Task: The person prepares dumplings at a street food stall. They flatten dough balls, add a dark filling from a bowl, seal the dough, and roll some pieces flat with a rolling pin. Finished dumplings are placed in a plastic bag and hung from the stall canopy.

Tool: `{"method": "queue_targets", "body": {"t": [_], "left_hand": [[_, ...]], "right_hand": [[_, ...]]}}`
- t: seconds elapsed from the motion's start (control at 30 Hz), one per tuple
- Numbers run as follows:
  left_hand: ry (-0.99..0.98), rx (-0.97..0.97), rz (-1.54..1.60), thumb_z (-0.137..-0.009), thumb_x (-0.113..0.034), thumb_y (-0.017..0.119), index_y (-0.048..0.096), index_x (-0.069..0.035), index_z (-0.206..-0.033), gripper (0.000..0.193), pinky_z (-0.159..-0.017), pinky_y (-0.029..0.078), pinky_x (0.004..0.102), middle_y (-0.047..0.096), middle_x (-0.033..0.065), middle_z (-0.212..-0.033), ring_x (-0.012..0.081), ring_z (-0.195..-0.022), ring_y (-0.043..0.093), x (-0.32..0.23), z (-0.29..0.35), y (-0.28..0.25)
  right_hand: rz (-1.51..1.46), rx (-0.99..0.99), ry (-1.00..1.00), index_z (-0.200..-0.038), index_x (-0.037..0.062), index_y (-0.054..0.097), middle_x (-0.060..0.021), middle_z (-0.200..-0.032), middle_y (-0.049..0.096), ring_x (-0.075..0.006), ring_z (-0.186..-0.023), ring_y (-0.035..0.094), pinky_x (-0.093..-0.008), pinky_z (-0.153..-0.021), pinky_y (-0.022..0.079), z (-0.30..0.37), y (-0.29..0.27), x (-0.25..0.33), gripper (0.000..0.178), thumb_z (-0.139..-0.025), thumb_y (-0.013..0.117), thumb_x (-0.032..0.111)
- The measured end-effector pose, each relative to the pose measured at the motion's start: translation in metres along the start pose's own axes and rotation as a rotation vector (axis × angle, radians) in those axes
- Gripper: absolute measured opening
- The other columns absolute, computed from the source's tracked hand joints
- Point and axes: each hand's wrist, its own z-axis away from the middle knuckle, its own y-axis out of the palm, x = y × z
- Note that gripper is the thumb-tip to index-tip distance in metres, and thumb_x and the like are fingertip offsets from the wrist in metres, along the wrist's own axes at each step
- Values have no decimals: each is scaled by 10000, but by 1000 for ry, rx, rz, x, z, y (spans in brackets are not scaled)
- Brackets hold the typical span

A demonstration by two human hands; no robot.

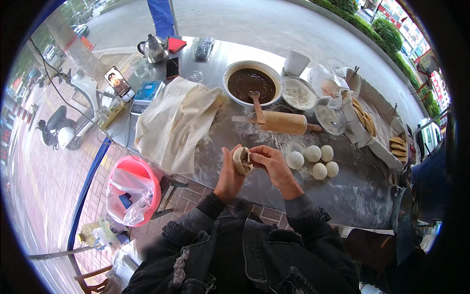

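Note:
A round of dough (238, 160) with brown filling showing in its open middle sits cupped in my left hand (230, 177), the fingers curled round it. My right hand (275, 167) pinches the dough's right edge between thumb and fingertips. Both hands are over the near edge of the metal table (352, 196). Several smooth white dough balls (319, 171) lie just right of my right hand. Beyond the hands rests a thick wooden rolling pin (286, 123). A wooden paddle (258, 109) leans from the bowl (279, 92) of dark brown paste onto it.
A beige cloth (171, 122) covers the table's left part. Flour bowls (297, 93) and a cloth-lined tray (391, 128) holding baked flat breads (363, 117) stand at right. A kettle (154, 49), a lit phone (118, 81) and a scale (148, 91) are far left. Below stands a pink basin (155, 188).

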Motion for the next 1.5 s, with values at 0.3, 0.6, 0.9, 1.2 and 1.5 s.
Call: {"method": "queue_targets", "body": {"t": [0.3, 0.6, 0.9, 1.2, 1.5], "left_hand": [[-181, 26, 372, -939, -692, 250, 453, -83, -1341, 758, -1064, 371, 475, 554, 107, -1268, 278, -1193, 521, -16, 5, -5], [-192, -18, 388, -939, -681, 250, 436, -81, -1376, 765, -1059, 391, 558, 547, 142, -1285, 326, -1195, 529, -25, 6, -6], [-238, -69, 411, -943, -672, 283, 438, -77, -1392, 761, -1064, 371, 529, 489, 188, -1362, 361, -1250, 475, -28, 8, -9], [-273, -85, 494, -930, -707, 257, 448, -122, -1407, 778, -1059, 332, 501, 498, 130, -1366, 315, -1247, 463, -24, 7, -22], [-231, -25, 443, -928, -710, 252, 449, -118, -1379, 770, -1048, 351, 532, 506, 121, -1353, 322, -1206, 497, -20, 4, -16]], "right_hand": [[1161, -292, -844, -988, 76, 695, -104, -904, 572, -301, -864, 539, -387, -758, 453, 29, 20, 14, 214, -798, 625, 8], [1161, -401, -404, -948, 70, 615, -145, -938, 560, -343, -808, 587, -421, -707, 468, -19, -59, -80, 98, -911, 525, 55], [40, -52, -194, -1007, 62, 593, -20, -809, 596, -128, -709, 553, -273, -614, 440, -18, -59, -48, 88, -950, 530, 90], [109, 148, -53, -1110, 36, 590, 33, -857, 563, -34, -680, 453, -189, -576, 362, 13, -14, -14, 173, -975, 523, 122], [418, -59, -446, -1037, 19, 608, -37, -892, 629, -123, -750, 575, -264, -659, 468, 15, -13, -8, 133, -941, 569, 102]]}}
